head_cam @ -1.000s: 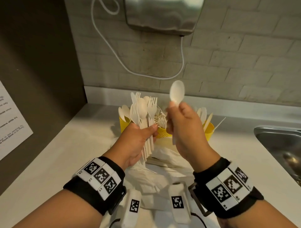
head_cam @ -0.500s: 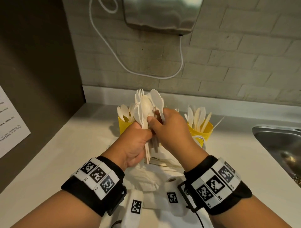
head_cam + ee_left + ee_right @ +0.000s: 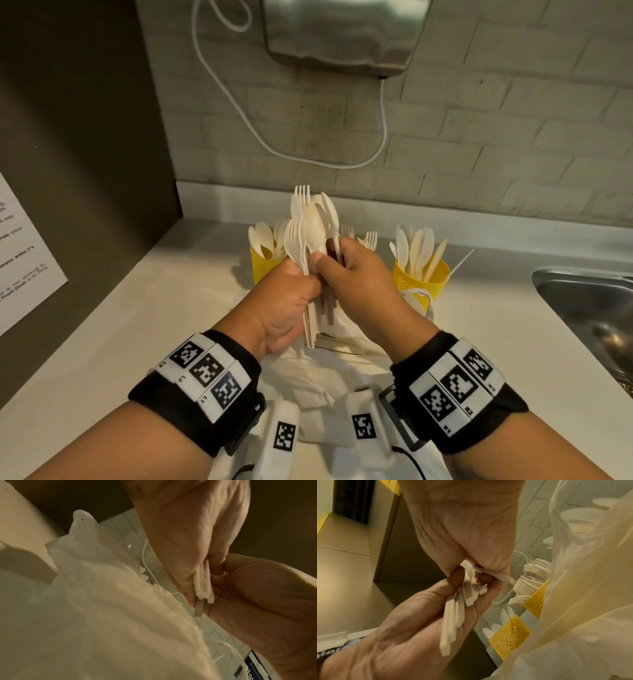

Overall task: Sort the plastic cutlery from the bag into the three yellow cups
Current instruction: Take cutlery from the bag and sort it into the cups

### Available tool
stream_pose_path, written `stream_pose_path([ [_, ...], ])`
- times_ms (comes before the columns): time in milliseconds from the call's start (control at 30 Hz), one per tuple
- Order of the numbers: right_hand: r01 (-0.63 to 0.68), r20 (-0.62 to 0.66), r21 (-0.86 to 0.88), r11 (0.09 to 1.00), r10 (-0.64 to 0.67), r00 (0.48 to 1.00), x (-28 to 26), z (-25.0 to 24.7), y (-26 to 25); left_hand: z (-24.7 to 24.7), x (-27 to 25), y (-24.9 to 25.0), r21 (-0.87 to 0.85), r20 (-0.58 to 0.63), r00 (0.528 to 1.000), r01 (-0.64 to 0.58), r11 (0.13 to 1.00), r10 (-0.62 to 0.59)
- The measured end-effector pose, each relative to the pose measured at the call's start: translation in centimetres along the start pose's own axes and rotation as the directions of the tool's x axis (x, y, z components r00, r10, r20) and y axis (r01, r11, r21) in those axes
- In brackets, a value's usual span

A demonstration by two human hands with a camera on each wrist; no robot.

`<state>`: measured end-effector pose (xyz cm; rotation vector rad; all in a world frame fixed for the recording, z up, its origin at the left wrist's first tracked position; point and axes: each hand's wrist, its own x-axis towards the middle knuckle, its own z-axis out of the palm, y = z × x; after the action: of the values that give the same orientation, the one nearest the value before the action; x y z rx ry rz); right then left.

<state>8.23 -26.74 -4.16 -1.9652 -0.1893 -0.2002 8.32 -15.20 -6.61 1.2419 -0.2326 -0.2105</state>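
From the head view we see our left hand [image 3: 287,301] gripping an upright bundle of white plastic forks and spoons [image 3: 308,226] above the crumpled white plastic bag [image 3: 318,377] on the pale countertop [image 3: 144,325]. Our right hand [image 3: 356,277] pinches into the bundle. Perforated yellow plastic cups [image 3: 419,279] stand behind, by the grey brick wall [image 3: 513,137]; a steel sink [image 3: 589,308] lies right.

In the left wrist view, fingers curl around handle ends.

The right wrist view shows the same.

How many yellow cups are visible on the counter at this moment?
3. One yellow cup stands at the left behind the left hand, holding spoons. One stands at the right, holding knives. The middle one, holding forks, is hidden by the hands in the head view.
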Motion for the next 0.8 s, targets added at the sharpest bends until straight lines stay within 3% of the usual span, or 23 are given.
stream_pose_path([
  [233, 0.023, -0.124, 0.106, 0.994, -0.010, 0.992, -0.3, 0.8, 0.0, 0.7, 0.3, 0.1, 0.039, -0.059, 0.998, -0.022, 0.999, 0.024],
  [533, 0.022, -0.184, 0.275, 0.961, 0.030, 0.983, -0.1, 1.1, -0.2, 0.7, 0.0, 0.5, 0.010, 0.019, 0.999, -0.042, 0.999, 0.041],
  [667, -0.011, -0.169, 0.322, 0.947, 0.069, 0.983, 0.2, 0.9, 0.2, 0.6, 0.4, 0.3, -0.161, -0.057, 0.998, -0.024, 0.987, 0.015],
  [800, -0.037, -0.164, 0.380, 0.924, 0.106, 0.981, 0.5, 1.4, 0.7, 0.4, 0.9, -0.4, -0.185, -0.146, 0.989, -0.038, 0.982, 0.011],
])
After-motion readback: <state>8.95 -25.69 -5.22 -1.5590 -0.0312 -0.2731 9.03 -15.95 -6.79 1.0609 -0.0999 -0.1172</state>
